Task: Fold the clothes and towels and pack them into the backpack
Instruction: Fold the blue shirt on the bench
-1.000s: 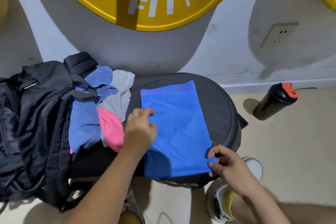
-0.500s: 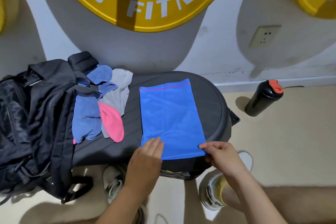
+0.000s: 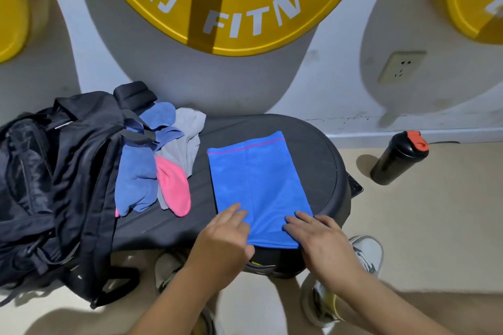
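- The left hand (image 3: 226, 236) and right hand (image 3: 317, 235) press flat, fingers straight, on the near edge of the folded blue cloth (image 3: 258, 185).
- The cloth lies on the black counter (image 3: 313, 149).
- The backpack (image 3: 54, 171) stands at the left, its contents hidden.
- A bottle (image 3: 397, 158) stands on the floor.

Folded garment (image 3: 258, 187): bright blue, fine mesh pattern, one thin magenta stripe across the far edge.
Backpack (image 3: 54, 185): black throughout.
Draped cloth (image 3: 136, 179): dusty blue, plain.
Second cloth (image 3: 185, 141): light grey, plain.
Third cloth (image 3: 174, 190): pink, plain.
Rounded platform (image 3: 313, 149): dark charcoal, faint concentric lines near the rim.
Bottle (image 3: 394, 160): black body, orange-red lid.
Wall disc (image 3: 258, 8): yellow, a darker band down the middle, white lettering and a white square emblem.
Wall (image 3: 340, 76): off-white, scuffed grey above the skirting.
Socket (image 3: 401, 66): cream.
Floor (image 3: 435, 226): pale beige.
Shoe (image 3: 366, 250): white with grey.
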`<state>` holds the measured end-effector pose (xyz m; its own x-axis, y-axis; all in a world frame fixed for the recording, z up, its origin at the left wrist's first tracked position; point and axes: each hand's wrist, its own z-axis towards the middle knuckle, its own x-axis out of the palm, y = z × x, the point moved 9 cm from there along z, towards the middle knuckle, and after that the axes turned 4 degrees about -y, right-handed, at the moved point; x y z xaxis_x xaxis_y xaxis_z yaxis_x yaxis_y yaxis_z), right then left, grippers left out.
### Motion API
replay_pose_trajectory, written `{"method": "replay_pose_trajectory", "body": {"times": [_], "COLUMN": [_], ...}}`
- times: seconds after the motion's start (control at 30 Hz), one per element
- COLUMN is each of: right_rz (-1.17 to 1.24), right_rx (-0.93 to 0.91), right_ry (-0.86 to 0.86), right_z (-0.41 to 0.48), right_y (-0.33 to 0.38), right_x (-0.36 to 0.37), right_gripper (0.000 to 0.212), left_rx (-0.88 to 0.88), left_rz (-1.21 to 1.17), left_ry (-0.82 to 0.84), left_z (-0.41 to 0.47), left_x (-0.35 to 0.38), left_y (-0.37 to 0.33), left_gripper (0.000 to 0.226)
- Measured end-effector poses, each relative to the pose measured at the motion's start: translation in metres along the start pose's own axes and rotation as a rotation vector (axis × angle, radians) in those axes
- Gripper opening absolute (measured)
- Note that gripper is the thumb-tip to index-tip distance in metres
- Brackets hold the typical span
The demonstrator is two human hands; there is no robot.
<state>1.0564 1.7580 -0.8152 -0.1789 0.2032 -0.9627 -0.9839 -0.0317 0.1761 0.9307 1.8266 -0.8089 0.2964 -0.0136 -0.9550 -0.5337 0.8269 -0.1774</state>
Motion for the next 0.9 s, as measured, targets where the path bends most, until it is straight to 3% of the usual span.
{"method": "replay_pose_trajectory", "body": {"times": [0.13,0.23,0.3,0.4,0.5,0.57,0.7,0.8,0.9], "right_rz": [-0.044,0.069,0.206,0.397,0.71,0.914,0.843,0.632,0.413], "right_rx": [-0.119,-0.016,0.077,0.247,0.412,0.485,0.605,0.637,0.657], "right_ry": [0.275,0.4,0.47,0.473,0.377,0.277,0.004,-0.062,-0.021], "right_z": [0.005,0.007,0.009,0.021,0.036,0.051,0.091,0.126,0.148], "right_y": [-0.009,-0.025,-0.034,-0.048,-0.057,-0.059,-0.078,-0.083,-0.082], "right_x": [-0.002,-0.011,-0.011,-0.011,-0.019,-0.026,-0.027,-0.017,0.006], "right_gripper": [0.041,0.033,0.017,0.026,0.035,0.025,0.02,0.027,0.028], "left_rx": [0.028,0.034,-0.085,-0.287,-0.508,-0.63,-0.876,-0.964,-0.971], "left_rz": [-0.045,-0.037,-0.198,-0.512,-0.795,-0.938,-1.238,-1.029,-0.623], "left_ry": [0.158,0.194,0.276,0.38,0.25,0.119,-0.191,-0.325,-0.358], "left_z": [-0.002,0.0,-0.003,-0.007,0.003,0.016,0.04,0.057,0.063], "left_x": [0.007,-0.003,-0.002,0.001,-0.012,-0.023,-0.014,0.004,0.012], "left_y": [0.004,0.005,0.018,0.032,0.052,0.069,0.112,0.136,0.146], "left_gripper": [0.03,0.031,0.03,0.032,0.019,0.014,0.016,0.04,0.035]}}
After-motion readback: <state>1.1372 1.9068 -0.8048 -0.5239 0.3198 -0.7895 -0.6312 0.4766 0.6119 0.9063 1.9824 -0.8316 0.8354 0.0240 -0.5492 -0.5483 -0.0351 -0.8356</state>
